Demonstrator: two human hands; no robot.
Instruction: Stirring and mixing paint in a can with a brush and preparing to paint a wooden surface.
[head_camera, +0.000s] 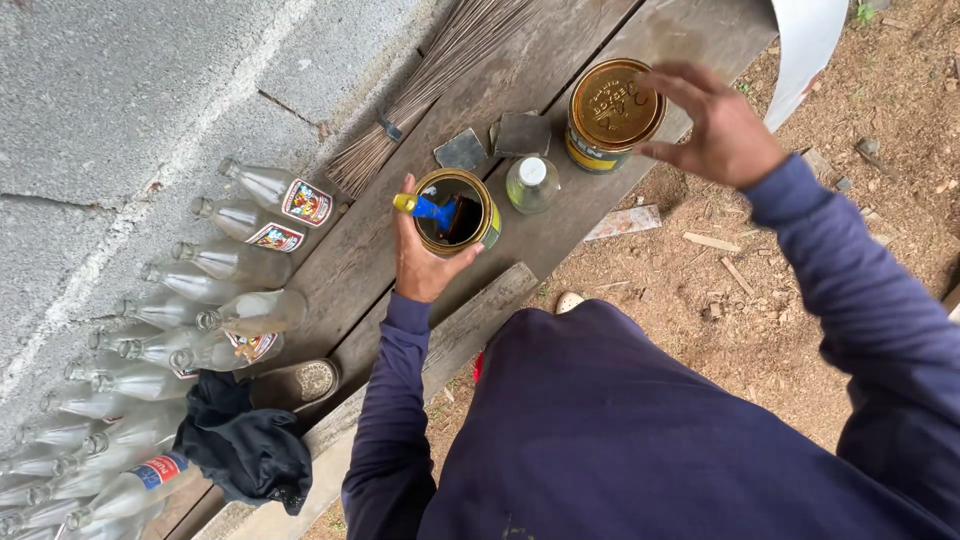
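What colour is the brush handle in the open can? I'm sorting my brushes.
Blue with a yellow tip; the brush handle shows best in the head view.

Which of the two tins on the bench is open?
The nearer tin, gripped by the left hand, is open with a blue-handled tool inside. The farther tin under the right hand has its gold lid on.

Glass bottles (215, 330), broom (440, 70), dark cloth (245, 445) nearby.

One cam only — head-worn, it looked steeply down from above the person's lap, fairly close. The wooden bench (520, 70) ran diagonally from lower left to the top edge, concrete wall (120, 120) at frame left, dirt ground (760, 290) at right — no 2nd view to overlap.
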